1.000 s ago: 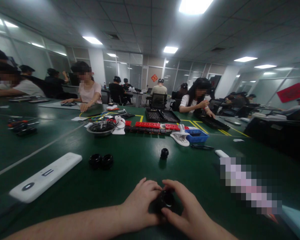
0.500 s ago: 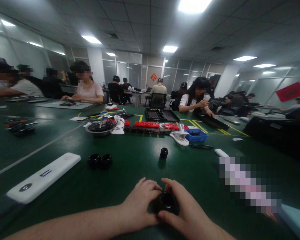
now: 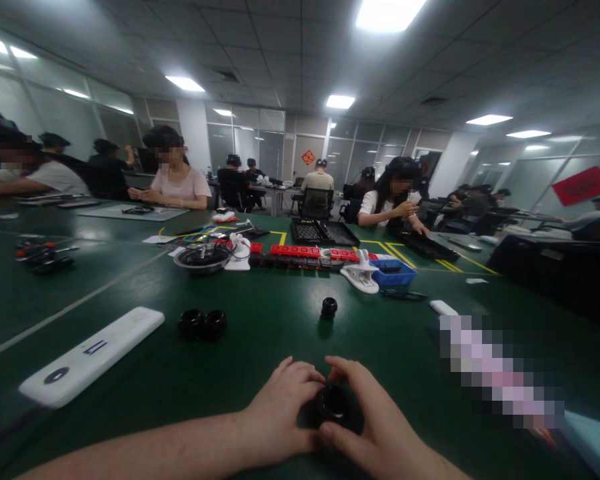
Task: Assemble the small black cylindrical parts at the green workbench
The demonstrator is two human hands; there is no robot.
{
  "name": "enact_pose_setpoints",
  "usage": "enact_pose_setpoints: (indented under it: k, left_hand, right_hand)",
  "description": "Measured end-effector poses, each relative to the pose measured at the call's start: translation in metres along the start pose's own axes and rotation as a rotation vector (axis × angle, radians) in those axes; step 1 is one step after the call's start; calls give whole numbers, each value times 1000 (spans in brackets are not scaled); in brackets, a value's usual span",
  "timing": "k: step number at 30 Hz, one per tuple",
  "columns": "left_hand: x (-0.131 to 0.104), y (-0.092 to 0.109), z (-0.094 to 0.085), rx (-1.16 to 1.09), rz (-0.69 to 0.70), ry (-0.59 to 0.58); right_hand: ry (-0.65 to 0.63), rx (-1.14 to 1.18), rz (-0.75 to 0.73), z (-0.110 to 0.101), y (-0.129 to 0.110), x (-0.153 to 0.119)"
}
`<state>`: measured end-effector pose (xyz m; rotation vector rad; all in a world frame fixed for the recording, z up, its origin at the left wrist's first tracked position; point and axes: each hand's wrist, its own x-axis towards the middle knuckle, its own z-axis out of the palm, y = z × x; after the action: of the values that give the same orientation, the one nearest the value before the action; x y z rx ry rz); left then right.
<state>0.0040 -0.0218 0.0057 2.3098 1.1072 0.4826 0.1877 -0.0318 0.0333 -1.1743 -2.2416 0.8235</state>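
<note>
A black cable gland, round with an open hole on top, stands on the green table in front of me. My left hand curves around its left side, fingers at the far edge and thumb low at the near side. From the right, my right hand grips it between bent fingers and thumb. The two thumbs meet in front of it, and its lower part is partly hidden in shadow. Farther off stands a smaller black gland. Two more black glands sit side by side to the left.
A white power strip lies at the left, a blurred-out long item at the right. Across the middle are a black bowl, red bins, a white clamp and a blue tray. Other people sit at the tables beyond.
My hands stay around the gland with hardly any movement. The view has shifted slightly. A person across the table at left has raised their hands a little.
</note>
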Motion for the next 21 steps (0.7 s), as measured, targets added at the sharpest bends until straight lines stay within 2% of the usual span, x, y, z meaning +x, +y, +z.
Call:
enact_pose_setpoints:
  k: [4, 9, 13, 15, 19, 21]
  left_hand:
    - [1, 1, -1, -2, -4, 7]
    - [0, 3, -3, -10, -19, 12]
    - [-1, 4, -3, -2, -8, 10]
    - [-1, 4, -3, 12, -13, 18]
    - [-1, 2, 0, 46, -26, 30]
    - [0, -2, 4, 50, -8, 43]
  right_hand:
    - [-18, 14, 6, -2, -1, 2]
    - [-50, 33, -105, -1, 0, 3]
    - [-33, 12, -121, 1, 6, 2]
    - [40, -3, -125, -1, 8, 2]
    - [296, -34, -222, -16, -6, 5]
    - [301, -65, -285, -23, -19, 4]
